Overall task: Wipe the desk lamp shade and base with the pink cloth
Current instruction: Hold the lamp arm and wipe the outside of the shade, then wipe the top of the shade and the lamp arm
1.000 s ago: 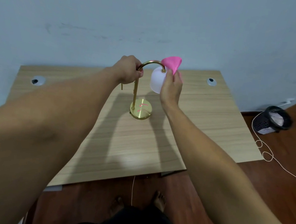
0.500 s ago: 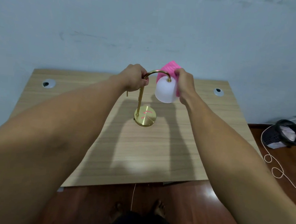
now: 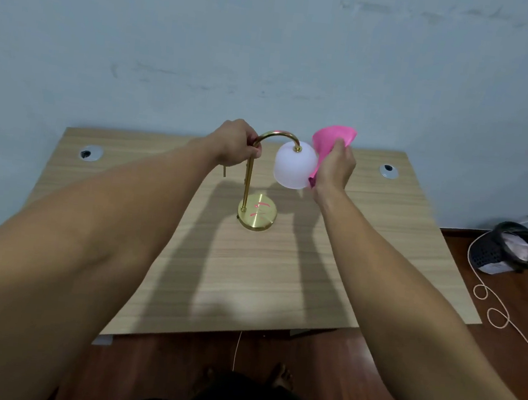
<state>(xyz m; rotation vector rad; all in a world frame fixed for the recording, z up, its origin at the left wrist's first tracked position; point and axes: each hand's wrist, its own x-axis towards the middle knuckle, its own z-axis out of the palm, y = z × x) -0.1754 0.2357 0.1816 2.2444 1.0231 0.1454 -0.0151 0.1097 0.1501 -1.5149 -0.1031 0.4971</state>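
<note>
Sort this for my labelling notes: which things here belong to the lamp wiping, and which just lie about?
In the job: pink cloth, white shade, brass base, left hand, right hand.
Lying about: black basket, loose cord, desk grommets.

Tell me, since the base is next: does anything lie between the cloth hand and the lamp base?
Nothing visible does. The right hand holds the pink cloth beside the shade; the base sits uncovered below.

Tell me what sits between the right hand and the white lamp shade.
In the head view, the pink cloth lies between the right hand and the shade.
</note>
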